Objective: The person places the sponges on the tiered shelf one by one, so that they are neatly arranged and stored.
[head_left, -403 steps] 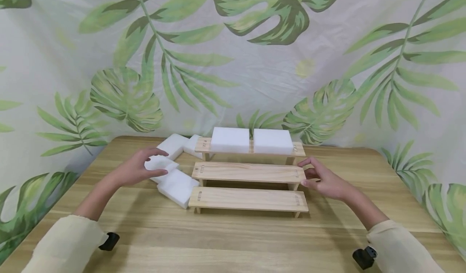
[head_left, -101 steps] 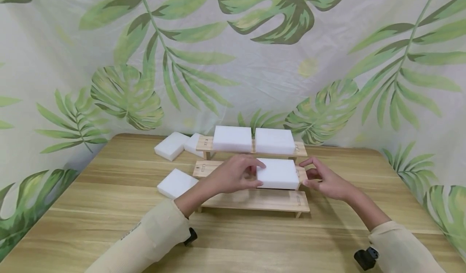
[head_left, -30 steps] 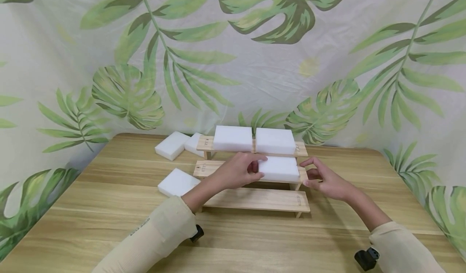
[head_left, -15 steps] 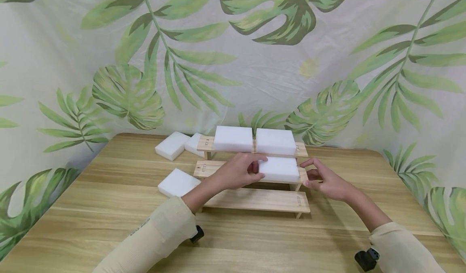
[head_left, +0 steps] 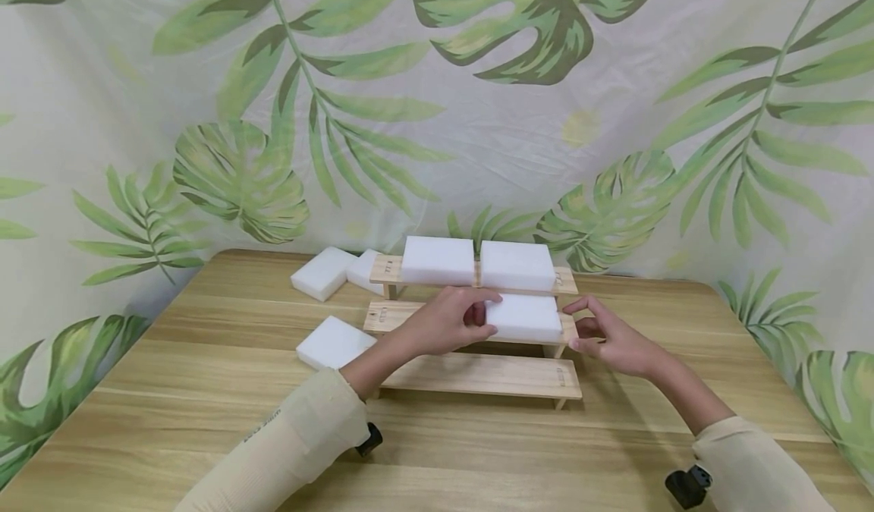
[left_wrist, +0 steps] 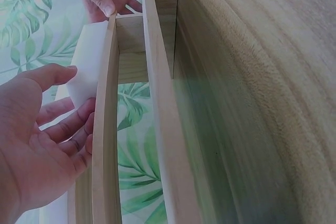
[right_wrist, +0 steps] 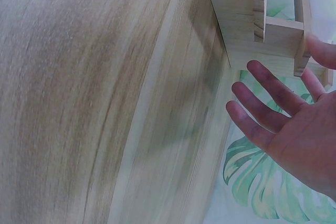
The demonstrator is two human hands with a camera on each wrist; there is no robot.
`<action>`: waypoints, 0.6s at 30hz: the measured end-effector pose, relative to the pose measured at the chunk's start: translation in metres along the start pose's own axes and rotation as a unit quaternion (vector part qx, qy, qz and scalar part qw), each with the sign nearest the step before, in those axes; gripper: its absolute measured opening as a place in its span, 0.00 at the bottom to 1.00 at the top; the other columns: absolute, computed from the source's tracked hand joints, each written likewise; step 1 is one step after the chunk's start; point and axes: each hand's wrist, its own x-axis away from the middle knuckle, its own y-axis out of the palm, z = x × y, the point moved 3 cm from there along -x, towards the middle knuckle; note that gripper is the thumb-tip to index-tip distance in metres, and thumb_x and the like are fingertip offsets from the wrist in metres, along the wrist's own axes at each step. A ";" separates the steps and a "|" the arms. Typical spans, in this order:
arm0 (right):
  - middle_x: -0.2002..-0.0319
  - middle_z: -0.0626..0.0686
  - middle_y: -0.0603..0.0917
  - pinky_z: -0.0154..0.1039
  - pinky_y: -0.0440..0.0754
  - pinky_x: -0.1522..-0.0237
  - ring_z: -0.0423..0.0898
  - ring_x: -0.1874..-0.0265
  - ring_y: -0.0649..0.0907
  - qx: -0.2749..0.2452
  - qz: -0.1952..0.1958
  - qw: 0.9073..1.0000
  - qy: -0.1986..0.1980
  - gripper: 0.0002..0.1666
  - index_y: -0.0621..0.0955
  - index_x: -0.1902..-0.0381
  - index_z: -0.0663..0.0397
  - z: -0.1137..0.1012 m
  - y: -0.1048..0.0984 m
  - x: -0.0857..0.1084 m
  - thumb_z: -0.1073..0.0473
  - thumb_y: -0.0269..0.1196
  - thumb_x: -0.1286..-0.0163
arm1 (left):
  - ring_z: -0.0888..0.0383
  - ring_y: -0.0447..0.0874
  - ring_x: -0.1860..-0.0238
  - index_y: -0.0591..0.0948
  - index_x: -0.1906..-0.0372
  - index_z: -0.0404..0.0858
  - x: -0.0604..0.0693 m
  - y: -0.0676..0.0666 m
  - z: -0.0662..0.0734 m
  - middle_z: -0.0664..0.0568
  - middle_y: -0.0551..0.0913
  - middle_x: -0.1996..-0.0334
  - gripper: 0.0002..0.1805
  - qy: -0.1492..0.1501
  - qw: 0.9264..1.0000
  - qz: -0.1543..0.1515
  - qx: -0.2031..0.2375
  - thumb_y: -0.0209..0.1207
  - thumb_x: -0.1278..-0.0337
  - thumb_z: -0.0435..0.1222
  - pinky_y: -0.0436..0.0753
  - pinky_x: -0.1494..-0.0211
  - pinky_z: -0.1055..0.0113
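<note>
The white block [head_left: 524,317] in play lies flat on the right part of the middle step [head_left: 380,316], long axis running left-right, same way the step does. It's right off the fingertips of the left hand [head_left: 444,322], which has its left end, thumb at the near side and index finger at the far corner; looks like a light pinch to me. The right hand [head_left: 621,341] is just beside the other end, but I'd say its thumb and index are pinching the end of the step instead; the other fingers are fairly straight. So the left one's nearer.

Edges: there's only a thin strip of wood on the near side and a bit on the right. More board runs leftward, under the left hand. Far side, the top step [head_left: 385,267] stands higher with two more blocks [head_left: 438,258] on it. The bottom step [head_left: 492,375] is lower and nearer, and three loose blocks [head_left: 322,273] lie left on the tabletop [head_left: 478,451].
</note>
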 end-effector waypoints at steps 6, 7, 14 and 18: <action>0.46 0.71 0.83 0.50 0.83 0.49 0.63 0.44 0.84 -0.002 -0.005 1.000 -0.008 0.27 0.61 0.36 0.68 -0.001 0.001 0.000 0.63 0.61 0.22 | 0.64 0.73 0.70 0.82 0.42 0.31 0.001 -0.002 0.001 0.56 0.80 0.72 0.19 0.005 1.000 0.001 0.003 0.68 0.35 0.33 0.79 0.56 0.70; 0.46 0.70 0.83 0.50 0.83 0.49 0.63 0.45 0.84 -0.002 -0.004 1.000 -0.007 0.27 0.61 0.36 0.67 -0.001 0.001 0.000 0.63 0.61 0.22 | 0.64 0.74 0.70 0.82 0.42 0.31 0.001 -0.002 0.001 0.56 0.80 0.71 0.19 0.006 1.000 0.001 0.004 0.68 0.35 0.33 0.79 0.57 0.70; 0.45 0.71 0.83 0.43 0.83 0.50 0.64 0.44 0.83 0.003 -0.001 1.000 -0.005 0.27 0.61 0.36 0.67 -0.002 0.000 0.000 0.63 0.61 0.22 | 0.58 0.77 0.65 0.82 0.43 0.31 0.008 -0.008 0.002 0.54 0.81 0.69 0.19 0.002 1.000 0.003 0.011 0.68 0.35 0.33 0.80 0.57 0.69; 0.45 0.71 0.82 0.42 0.83 0.51 0.65 0.44 0.83 0.003 -0.001 1.000 -0.005 0.28 0.61 0.35 0.67 -0.002 0.000 0.000 0.63 0.61 0.22 | 0.59 0.77 0.64 0.83 0.42 0.31 0.015 -0.013 0.002 0.54 0.81 0.67 0.19 0.000 1.000 0.007 0.016 0.68 0.35 0.33 0.80 0.56 0.69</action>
